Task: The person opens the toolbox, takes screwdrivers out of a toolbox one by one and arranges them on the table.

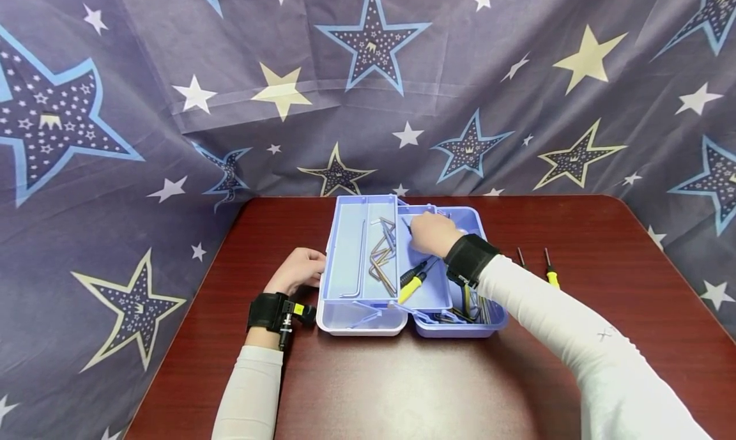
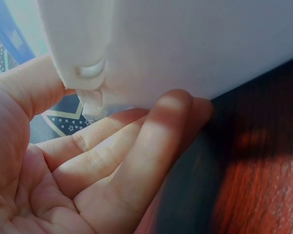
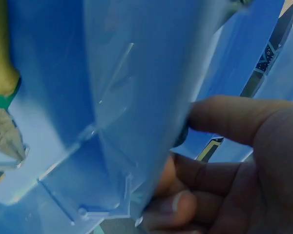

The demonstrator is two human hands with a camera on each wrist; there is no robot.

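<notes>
A two-part toolbox (image 1: pixel 362 325) stands unfolded, a light blue tray raised over each half. At its left side, my left hand (image 1: pixel 296 271) holds the white lid (image 2: pixel 185 44), with the thumb at the corner by a latch and fingers against the lower side. My right hand (image 1: pixel 432 232) reaches into the right tray (image 1: pixel 422 251), thumb and fingers pinching a small dark tool (image 3: pixel 182 135) mostly hidden by the tray wall. Beside that hand lie a black-handled tool (image 1: pixel 411 274) and a yellow-handled one (image 1: pixel 409 289).
Hex keys (image 1: pixel 379 261) and a long thin rod (image 1: pixel 361 261) lie in the left tray. Pliers with yellow grips (image 3: pixel 0 68) show in the right wrist view. Right of the box, a yellow-handled screwdriver (image 1: pixel 552 277) rests on the brown table (image 1: pixel 368 389). A starred cloth (image 1: pixel 230 140) hangs behind.
</notes>
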